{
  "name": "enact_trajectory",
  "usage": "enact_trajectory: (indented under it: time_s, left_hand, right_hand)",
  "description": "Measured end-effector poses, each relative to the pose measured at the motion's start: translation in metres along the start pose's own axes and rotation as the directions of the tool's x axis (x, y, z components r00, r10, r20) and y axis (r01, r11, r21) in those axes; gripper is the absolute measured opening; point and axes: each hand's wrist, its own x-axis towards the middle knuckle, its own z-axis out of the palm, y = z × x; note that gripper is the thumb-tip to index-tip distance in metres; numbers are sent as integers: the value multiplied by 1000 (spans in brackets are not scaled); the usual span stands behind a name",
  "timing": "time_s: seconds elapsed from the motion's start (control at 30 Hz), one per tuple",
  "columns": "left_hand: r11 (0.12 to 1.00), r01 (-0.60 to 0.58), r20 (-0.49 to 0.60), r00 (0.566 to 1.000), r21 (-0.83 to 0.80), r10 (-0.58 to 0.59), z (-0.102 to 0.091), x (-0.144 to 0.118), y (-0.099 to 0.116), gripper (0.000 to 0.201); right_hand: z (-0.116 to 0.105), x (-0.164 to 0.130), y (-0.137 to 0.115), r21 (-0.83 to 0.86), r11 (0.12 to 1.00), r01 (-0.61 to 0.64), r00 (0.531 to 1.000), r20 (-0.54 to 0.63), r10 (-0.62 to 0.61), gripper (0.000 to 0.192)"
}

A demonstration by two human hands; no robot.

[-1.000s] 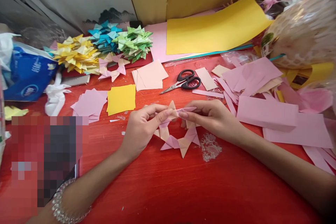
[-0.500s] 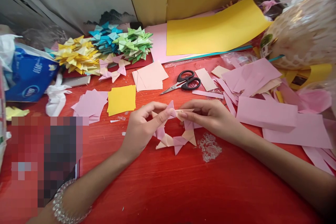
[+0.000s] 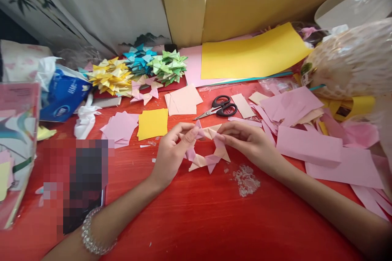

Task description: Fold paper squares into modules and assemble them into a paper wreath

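Note:
Between my hands is an origami ring (image 3: 211, 159) of folded pink and cream paper pieces, with points sticking outward. My left hand (image 3: 174, 151) pinches its upper left part, thumb on a pink piece. The thumb and fingers of my right hand (image 3: 248, 138) close on its upper right, where a pink and a cream piece meet. Part of the ring is hidden behind my fingers. Just beyond it lie black-handled scissors (image 3: 219, 107), blades pointing left. Square stacks of yellow paper (image 3: 153, 124), pink paper (image 3: 121, 128) and pale peach paper (image 3: 183, 100) lie to the left and behind.
Yellow (image 3: 112, 75), blue (image 3: 139, 59) and green (image 3: 169, 66) stacks of pointed origami stand at the back, near another pink-cream ring (image 3: 146, 89). Pink sheets (image 3: 309, 144) spread on the right. A blue tissue pack (image 3: 65, 94) is left; clear scraps (image 3: 246, 180) lie near my right wrist.
My right hand has shifted from the ring's top cream piece to its right side, uncovering that cream piece. My left hand keeps its pinch. The camera view has tilted up and turned left.

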Motion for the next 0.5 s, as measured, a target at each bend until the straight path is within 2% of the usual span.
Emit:
enact_trajectory:
  time_s: [0.13,0.27,0.4,0.5]
  left_hand:
    - [999,-14,-1,1000,37,14,1,0,-2,17]
    - [999,-18,-10,1000,26,18,-8,6,9,20]
    - [994,-16,-77,997,107,25,-45,21,37,18]
    - [974,3,-234,971,228,51,-87,37,48,20]
  right_hand:
    - [1,1,0,49,999,10,991,-133,-4,11]
    - [1,1,2,134,991,-8,975,-221,38,23]
    - [0,3,6,249,968,-8,977,-203,60,21]
    - [-1,4,9,257,966,13,979,-200,40,21]
